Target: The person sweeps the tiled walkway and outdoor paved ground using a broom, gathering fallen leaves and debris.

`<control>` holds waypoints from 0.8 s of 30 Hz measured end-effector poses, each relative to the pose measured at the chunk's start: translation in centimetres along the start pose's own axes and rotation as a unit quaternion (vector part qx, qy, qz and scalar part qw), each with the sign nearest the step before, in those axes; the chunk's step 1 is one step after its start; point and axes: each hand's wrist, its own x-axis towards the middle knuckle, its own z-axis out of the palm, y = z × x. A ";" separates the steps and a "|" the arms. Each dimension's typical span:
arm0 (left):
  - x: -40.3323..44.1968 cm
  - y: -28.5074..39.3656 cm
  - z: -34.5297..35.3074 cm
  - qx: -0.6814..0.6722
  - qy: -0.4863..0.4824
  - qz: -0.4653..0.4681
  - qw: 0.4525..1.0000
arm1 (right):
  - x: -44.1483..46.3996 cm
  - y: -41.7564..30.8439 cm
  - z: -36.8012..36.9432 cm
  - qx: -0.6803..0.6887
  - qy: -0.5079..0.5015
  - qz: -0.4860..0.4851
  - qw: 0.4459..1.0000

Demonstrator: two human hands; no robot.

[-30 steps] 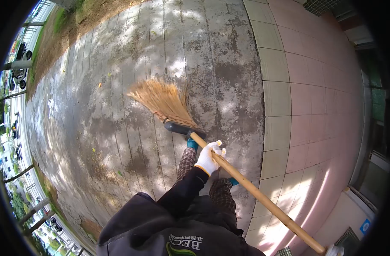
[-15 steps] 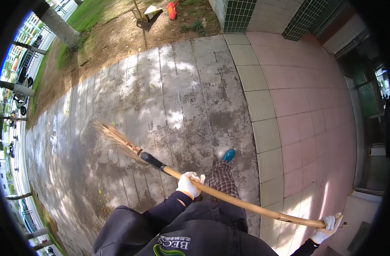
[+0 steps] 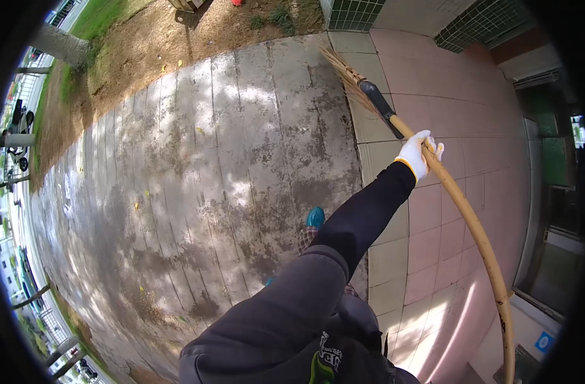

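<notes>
Holding a broom across pale border tiles
Gloved left grip wraps the handle near its head; right grip unseen, cannot tell.

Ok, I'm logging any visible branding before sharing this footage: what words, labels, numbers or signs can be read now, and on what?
None can be read for certain.
Dark jacket: white lettering, turned and creased, unreadable.
Blue sign at lower right: white mark, too small to make out.
Broom: no text visible.
</notes>
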 end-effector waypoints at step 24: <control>-26.7 27.8 -2.1 -0.057 0.194 0.176 0.963 | 1.7 19.5 7.7 0.119 0.177 0.263 0.941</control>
